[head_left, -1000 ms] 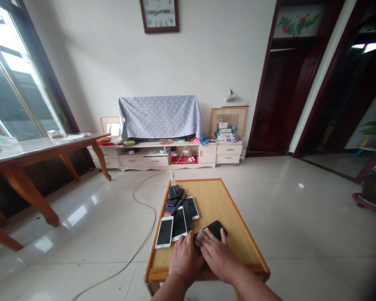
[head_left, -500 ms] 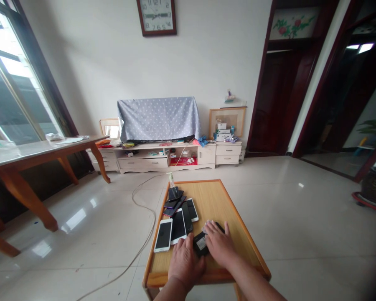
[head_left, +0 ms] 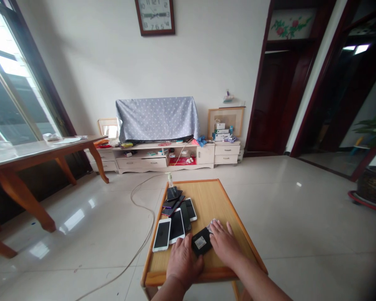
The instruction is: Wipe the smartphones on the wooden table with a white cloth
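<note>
1. Black phone (head_left: 200,241), pale label up, lies on the near part of the wooden table (head_left: 209,196); far end partly hidden by right hand (head_left: 224,242).
2. Left hand (head_left: 184,259) at phone's left end; fingertips obscured, cannot tell whether clamped.
3. Right hand lies over a pale wipe (head_left: 211,226), mostly covered; grip on it, cannot tell.
4. Pump bottle (head_left: 170,180): contents unclear.
5. Cabinet's (head_left: 206,154) open compartment: red item (head_left: 179,161), small white pieces.
6. Plant pot (head_left: 371,188) cut off at right.
</note>
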The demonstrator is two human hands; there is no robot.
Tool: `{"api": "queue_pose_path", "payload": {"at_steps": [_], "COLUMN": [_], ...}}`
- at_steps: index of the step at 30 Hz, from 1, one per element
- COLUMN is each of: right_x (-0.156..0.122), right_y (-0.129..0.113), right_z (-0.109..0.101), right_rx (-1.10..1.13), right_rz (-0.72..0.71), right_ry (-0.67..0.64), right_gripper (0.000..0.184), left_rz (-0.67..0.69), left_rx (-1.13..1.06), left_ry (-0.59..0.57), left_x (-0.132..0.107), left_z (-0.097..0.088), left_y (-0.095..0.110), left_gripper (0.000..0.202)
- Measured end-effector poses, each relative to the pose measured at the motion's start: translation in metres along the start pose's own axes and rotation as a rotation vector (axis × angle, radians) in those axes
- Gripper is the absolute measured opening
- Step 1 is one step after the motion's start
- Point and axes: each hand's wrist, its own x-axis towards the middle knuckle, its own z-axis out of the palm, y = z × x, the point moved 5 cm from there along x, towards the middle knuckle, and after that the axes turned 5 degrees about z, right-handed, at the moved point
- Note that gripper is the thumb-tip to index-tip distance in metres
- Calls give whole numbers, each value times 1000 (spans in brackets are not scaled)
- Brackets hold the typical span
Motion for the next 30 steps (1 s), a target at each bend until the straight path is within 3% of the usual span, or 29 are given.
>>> {"api": "queue_pose_path", "payload": {"at_steps": [3, 9, 16, 23, 25, 30], "right_x": [-4, -34, 2, -15, -9, 13], "right_y": [-1, -46, 0, -62, -54, -6], "right_z": [-1, 13, -5, 19, 13, -9], "right_rx": [0, 143, 27, 146, 113, 33], "right_rz": [5, -285, 33, -264, -202, 23], "right_ry": [-4, -87, 31, -62, -44, 23], "right_gripper": [62, 54, 60, 53, 52, 56], "left_rz": [-3, 10, -1, 25, 9, -24], "left_rx": [2, 17, 21, 42, 38, 30], "left_ry": [-21, -59, -8, -44, -54, -43], "left_x": [0, 1, 0, 2, 2, 0], "left_z": [0, 4, 2, 10, 8, 0], "left_y": [0, 0, 0, -3, -2, 2], "left_gripper": [66, 58, 68, 66, 70, 78]}}
